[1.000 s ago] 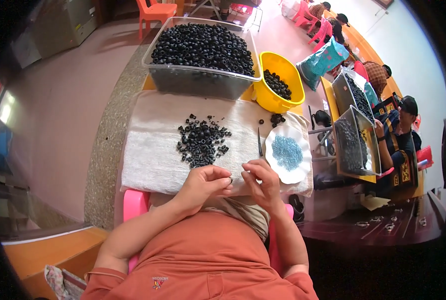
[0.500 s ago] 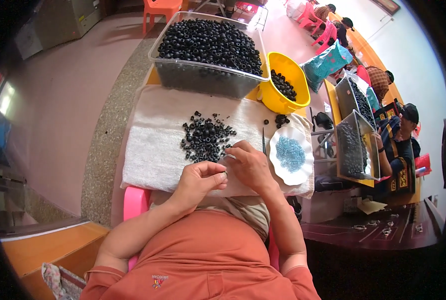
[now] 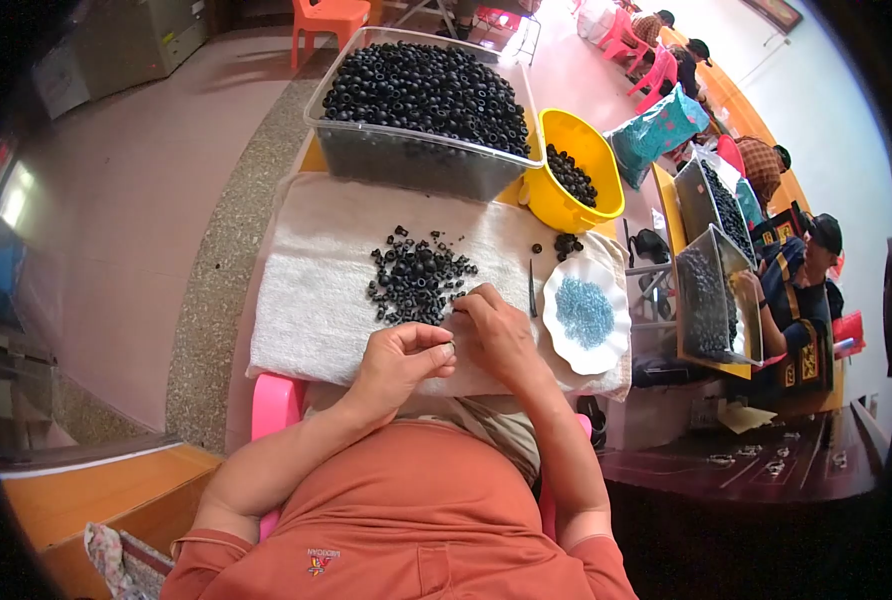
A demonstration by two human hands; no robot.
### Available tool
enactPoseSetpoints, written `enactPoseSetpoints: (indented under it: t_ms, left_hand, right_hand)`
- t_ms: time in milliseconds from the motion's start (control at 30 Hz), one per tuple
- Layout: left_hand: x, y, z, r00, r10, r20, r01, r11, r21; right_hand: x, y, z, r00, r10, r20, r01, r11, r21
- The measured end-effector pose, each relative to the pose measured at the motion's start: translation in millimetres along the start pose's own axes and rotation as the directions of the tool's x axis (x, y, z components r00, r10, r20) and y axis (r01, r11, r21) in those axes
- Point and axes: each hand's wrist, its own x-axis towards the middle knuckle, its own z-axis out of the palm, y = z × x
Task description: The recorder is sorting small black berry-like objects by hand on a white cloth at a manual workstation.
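Desk (image 3: 313, 157) sat under a white towel (image 3: 301, 310), bare orange edge visible at the far side. Heap of loose black parts (image 3: 418, 275) was mid-towel. Left hand (image 3: 391, 362), at the near side, had a small dark piece (image 3: 452, 344) pinched between thumb and index. Right hand (image 3: 501, 335) had its fingertips at the heap's near right edge; couldn't tell if they gripped anything. Far side: clear plastic tub (image 3: 406, 165) full of black ring-shaped parts, yellow basin (image 3: 556, 208) just right of it, partly filled with similar ones. Right side of towel: white scalloped plate (image 3: 591, 364) with pale blue beads (image 3: 584, 312), thin dark tool (image 3: 532, 288) just left of it, small black cluster (image 3: 568, 246) beyond.

Room: pinkish floor (image 3: 156, 220) with a speckled stone strip (image 3: 216, 290) left of the desk, orange chair (image 3: 331, 15) far off. Teal sack (image 3: 656, 130) stood far right. Nearer right, a person in a dark cap (image 3: 801, 275) sat beside two clear bins (image 3: 701, 330).
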Motion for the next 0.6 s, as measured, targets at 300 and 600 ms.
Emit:
enactPoseSetpoints:
  t_ms: [300,600]
  left_hand:
    - [1.0,-2.6,-0.9,1.000,-0.005,0.005,0.005,1.000,0.010]
    - [3.6,-5.4,-2.7,1.000,0.009,0.006,-0.009,1.000,0.011]
  right_hand:
    - [-20.1,6.6,-1.5,0.971,0.239,0.020,-0.203,0.773,0.601]
    - [-25.4,12.3,-3.2,0.913,0.340,0.224,-0.369,0.458,0.809]
